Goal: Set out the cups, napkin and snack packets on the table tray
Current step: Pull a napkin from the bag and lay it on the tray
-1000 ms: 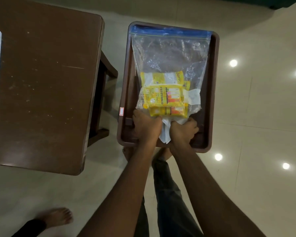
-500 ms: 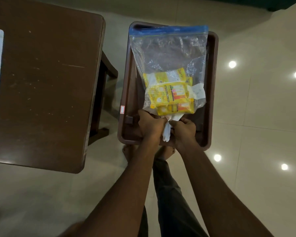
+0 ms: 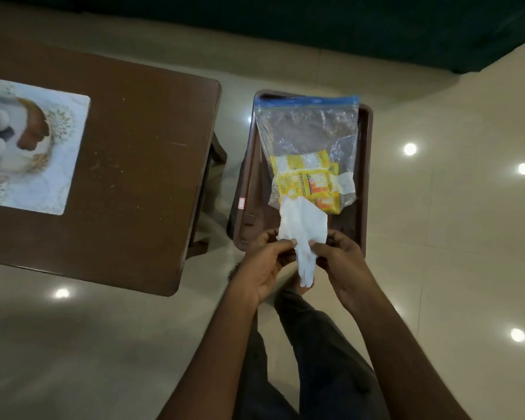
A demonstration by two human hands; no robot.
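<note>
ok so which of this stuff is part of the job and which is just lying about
Job: napkin, pinched by left hand and right hand; snack packets; bag; tray.
Lying about: table; mat.

From my feed the placemat (image 3: 43, 153) runs off the left edge, so I only get part of its picture. Print on the snack packets (image 3: 303, 184) is too blurry to read, and the napkin (image 3: 300, 228) covers their near corner.

Single head-worn wide-angle view, looking steeply down from standing height, tray (image 3: 365, 165) centre, tabletop (image 3: 140, 165) left, floor (image 3: 452, 237) around.
</note>
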